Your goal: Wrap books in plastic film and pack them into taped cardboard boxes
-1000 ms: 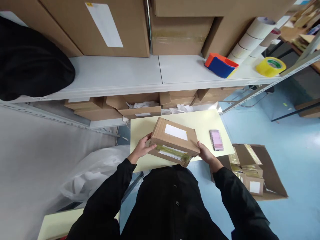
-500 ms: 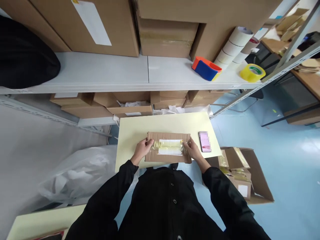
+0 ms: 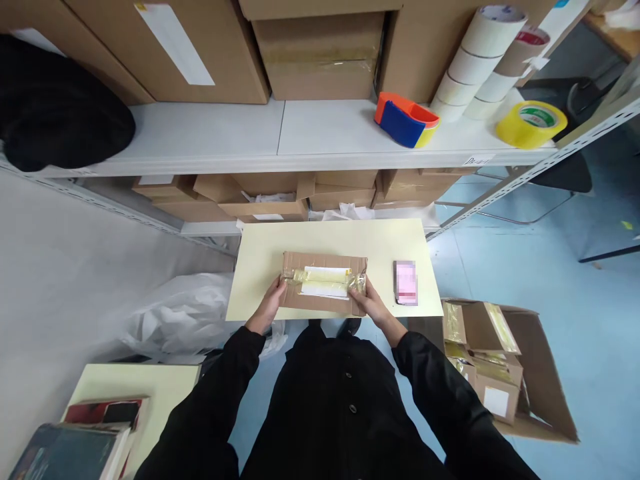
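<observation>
A flat brown cardboard package point(image 3: 320, 305) lies between my hands over the cream table point(image 3: 330, 233). Clear yellowish tape runs along its middle, across a white label point(image 3: 325, 289). My left hand point(image 3: 267, 305) grips its left end at the edge. At the right end, my right hand point(image 3: 373, 303) holds the package with the thumb on top of the tape; the fingers beneath are partly hidden. To the right on the same table lies a phone point(image 3: 405, 283) with a pinkish, blurred screen.
A large open carton point(image 3: 547, 373) with several taped parcels stands on the floor at right. Ahead, a shelf point(image 3: 320, 137) bears boxes, a tape dispenser point(image 3: 407, 120), rolls and yellow tape point(image 3: 531, 125). Books point(image 3: 70, 453) lie on a table at lower left, near a white plastic bag point(image 3: 175, 313).
The package has shifted slightly left, with both hands still on it. My view has moved, so the books at lower left show more fully.
</observation>
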A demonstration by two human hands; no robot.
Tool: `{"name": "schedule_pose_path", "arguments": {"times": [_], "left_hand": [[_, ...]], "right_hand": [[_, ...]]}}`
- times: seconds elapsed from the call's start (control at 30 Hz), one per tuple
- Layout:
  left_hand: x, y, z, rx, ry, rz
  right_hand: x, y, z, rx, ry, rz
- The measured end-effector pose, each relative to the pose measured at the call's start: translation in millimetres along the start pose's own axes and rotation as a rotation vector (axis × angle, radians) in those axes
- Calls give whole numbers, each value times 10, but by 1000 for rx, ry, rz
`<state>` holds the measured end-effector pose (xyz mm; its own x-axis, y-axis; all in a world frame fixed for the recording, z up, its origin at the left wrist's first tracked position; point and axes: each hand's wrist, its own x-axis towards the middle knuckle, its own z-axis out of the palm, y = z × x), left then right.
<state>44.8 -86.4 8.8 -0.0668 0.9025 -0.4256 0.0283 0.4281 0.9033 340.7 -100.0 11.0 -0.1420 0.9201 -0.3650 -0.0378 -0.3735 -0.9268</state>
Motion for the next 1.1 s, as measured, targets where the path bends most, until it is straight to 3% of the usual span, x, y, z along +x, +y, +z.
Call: {"name": "schedule_pose_path", "arguments": {"times": [0.13,0.23,0.47,0.6,0.73,0.87,1.0,1.1], "left_hand": [[-41,-31,-31,130,76,7],[-44,42,-75,215,53,13],[79,549,-46,201,-169,104],[236,915,269,277,-390,197],[257,1208,974,367,-636,326],[17,1310,1949,514,-942,431],[-335,1103,3010,695,-1162,537],[-586,791,3793,886,-1142,604]], "right_hand": [[-58,60,-41,7,127,62],[-93,18,-37,-8,154,112],[-553,-279,-98,194,190,56],[-1052,-346,-162,217,395,-43],[-1612,-287,-259,192,759,-131],[-2200,-2,-484,279,1147,-132],[-2719,456,-850,397,1387,-60],[-2996,801,-1203,420,1507,-27]]}}
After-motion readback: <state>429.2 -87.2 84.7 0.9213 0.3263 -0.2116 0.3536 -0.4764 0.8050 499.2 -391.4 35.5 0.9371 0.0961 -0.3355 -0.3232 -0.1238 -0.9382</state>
